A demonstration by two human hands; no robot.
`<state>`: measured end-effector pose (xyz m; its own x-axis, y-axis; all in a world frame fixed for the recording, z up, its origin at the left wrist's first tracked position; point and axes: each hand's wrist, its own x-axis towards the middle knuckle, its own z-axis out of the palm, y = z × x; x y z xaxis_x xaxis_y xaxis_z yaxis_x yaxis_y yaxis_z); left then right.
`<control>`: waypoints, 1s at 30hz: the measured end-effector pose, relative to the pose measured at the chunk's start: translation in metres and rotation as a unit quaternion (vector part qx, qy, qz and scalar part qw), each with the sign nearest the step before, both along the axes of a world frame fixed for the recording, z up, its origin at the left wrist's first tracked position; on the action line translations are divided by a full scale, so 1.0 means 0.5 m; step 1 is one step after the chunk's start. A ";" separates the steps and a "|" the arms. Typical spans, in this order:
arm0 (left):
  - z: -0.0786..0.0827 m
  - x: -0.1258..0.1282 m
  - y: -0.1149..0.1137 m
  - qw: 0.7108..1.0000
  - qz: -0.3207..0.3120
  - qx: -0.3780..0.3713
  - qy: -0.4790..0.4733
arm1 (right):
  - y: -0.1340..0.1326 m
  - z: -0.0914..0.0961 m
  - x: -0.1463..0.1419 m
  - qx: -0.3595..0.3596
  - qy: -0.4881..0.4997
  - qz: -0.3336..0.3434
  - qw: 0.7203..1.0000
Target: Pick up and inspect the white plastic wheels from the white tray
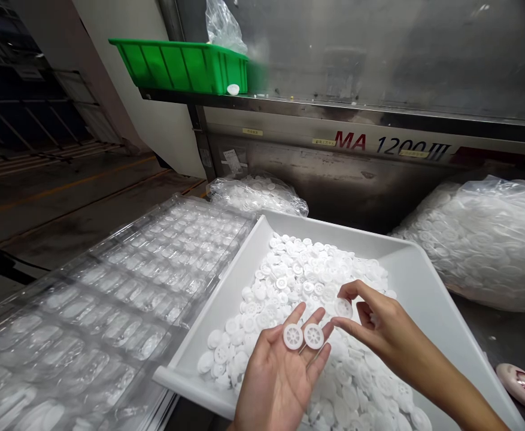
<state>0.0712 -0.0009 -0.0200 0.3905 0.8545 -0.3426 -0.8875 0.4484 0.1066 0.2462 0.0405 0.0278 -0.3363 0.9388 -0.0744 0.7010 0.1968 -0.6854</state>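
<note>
My left hand is palm up with fingers spread, holding two small white spoked plastic discs side by side. The left disc lies near the thumb, and the right disc rests across the fingers. Just to the right, my right hand pinches a third white disc between thumb and forefinger. Both hands are above a grey-white tray that contains a large heap of similar discs. My hands hide part of the heap.
Left of the tray lie clear plastic compartment trays filled with white pieces. Bags of white pieces stand behind and at right. A green bin sits on a machine ledge. A pinkish round object lies at lower right.
</note>
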 end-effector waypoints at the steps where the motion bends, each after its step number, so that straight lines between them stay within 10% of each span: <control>1: -0.002 -0.001 0.000 1.000 -0.002 0.003 -0.004 | 0.000 0.000 0.000 0.001 -0.001 0.002 1.000; 30: 0.002 0.013 0.001 0.997 -0.054 0.056 -0.015 | -0.015 -0.040 -0.036 -0.033 0.077 0.081 0.993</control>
